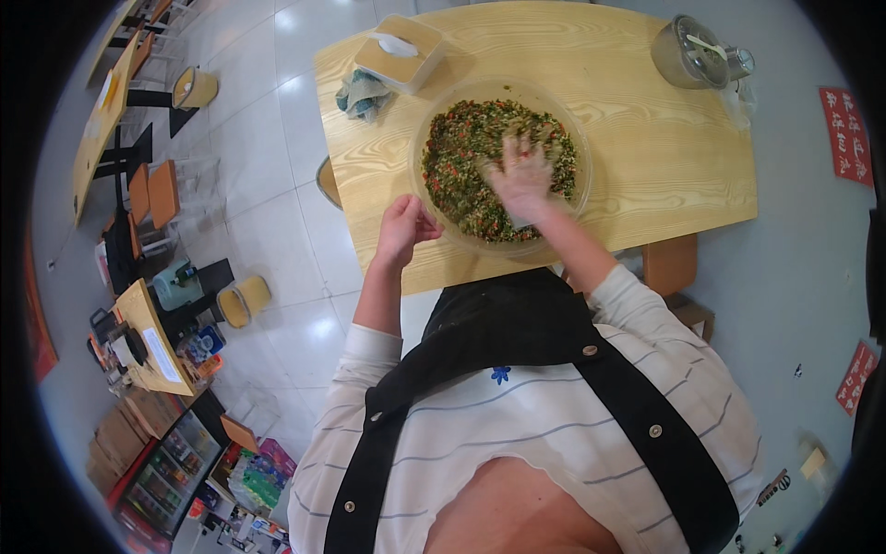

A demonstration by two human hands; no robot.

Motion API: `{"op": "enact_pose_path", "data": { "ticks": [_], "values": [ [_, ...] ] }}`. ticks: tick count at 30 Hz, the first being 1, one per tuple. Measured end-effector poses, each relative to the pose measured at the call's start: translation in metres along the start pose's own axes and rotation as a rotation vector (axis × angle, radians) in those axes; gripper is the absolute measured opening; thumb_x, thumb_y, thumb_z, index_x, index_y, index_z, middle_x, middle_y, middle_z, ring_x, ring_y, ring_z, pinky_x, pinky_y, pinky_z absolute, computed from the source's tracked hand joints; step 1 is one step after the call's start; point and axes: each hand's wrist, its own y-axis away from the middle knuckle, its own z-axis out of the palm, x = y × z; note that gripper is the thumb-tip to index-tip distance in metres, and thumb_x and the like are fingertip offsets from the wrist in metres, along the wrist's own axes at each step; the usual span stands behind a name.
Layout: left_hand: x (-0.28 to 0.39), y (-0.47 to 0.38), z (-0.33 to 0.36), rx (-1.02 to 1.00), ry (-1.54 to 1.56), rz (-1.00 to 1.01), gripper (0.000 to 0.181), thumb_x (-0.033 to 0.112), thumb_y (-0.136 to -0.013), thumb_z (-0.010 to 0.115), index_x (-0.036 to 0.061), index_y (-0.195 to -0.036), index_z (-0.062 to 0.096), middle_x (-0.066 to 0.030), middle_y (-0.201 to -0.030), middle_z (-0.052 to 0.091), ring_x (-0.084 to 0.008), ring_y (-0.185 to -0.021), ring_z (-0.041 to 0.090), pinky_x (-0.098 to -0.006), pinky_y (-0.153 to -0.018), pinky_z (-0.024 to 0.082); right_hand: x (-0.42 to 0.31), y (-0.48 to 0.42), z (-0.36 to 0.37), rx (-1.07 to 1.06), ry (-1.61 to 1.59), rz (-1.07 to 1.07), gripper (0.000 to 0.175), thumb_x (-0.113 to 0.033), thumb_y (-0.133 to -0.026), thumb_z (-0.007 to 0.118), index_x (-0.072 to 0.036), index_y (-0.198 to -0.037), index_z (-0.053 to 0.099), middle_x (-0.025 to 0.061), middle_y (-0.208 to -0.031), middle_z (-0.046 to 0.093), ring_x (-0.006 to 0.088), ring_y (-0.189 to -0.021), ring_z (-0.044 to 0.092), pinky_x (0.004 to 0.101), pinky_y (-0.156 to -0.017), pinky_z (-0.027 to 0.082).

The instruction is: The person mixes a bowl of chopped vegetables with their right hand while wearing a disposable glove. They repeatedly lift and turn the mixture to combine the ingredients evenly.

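Note:
A large, clear plastic basin (587, 181) stands on the wood-grain table, filled with a chopped green and red mixture (453, 166) that looks like cut chillies. My left hand (407, 227) is at the basin's near left side, its fingers curled and pinching the rim. Inside the basin, my right hand (520, 173) lies on the mixture with its fingers spread and blurred by motion. A thin clear plastic glove seems to cover it. Bits of the mixture around its fingertips are blurred too.
On the table (664, 152) are a tissue box (422, 66), a crumpled cloth (363, 95) and, far right, a lidded pot (682, 59) with a pale spoon on top beside a metal cup (740, 62). A wall runs along the right. Bins (243, 301) and chairs stand left.

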Motion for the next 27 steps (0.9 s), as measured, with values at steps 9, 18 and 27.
{"op": "enact_pose_path", "data": {
  "ticks": [9,18,27],
  "values": [
    [-0.032,0.026,0.019,0.079,0.180,-0.056,0.025,0.025,-0.100,0.037,0.0022,-0.094,0.045,-0.0101,-0.078,0.055,-0.0247,-0.066,0.065,-0.0311,-0.057,0.057,0.010,0.006,-0.069,-0.307,-0.231,-0.363,0.053,-0.040,-0.093,0.036,-0.001,-0.129,0.045,0.0253,-0.117,0.056,0.0373,-0.109,0.054,0.0502,-0.097,0.038],
    [-0.038,0.024,0.020,0.070,0.200,-0.018,0.024,0.024,-0.100,0.036,0.0026,-0.093,0.044,-0.0109,-0.076,0.055,-0.0267,-0.065,0.065,-0.0322,-0.057,0.057,-0.026,-0.022,-0.049,0.018,0.248,-0.491,0.069,-0.055,-0.093,0.023,-0.007,-0.142,0.028,0.0194,-0.145,0.030,0.0405,-0.133,0.028,0.0545,-0.109,0.016],
    [-0.037,0.025,0.022,0.113,0.188,-0.037,0.021,0.021,-0.099,0.037,0.0035,-0.092,0.045,-0.0108,-0.072,0.056,-0.0268,-0.063,0.065,-0.0320,-0.055,0.057,-0.028,-0.025,-0.077,-0.487,0.123,-0.556,0.048,-0.037,-0.093,0.040,0.001,-0.120,0.053,0.0224,-0.111,0.060,0.0371,-0.102,0.059,0.0469,-0.091,0.043]
  ]
}}
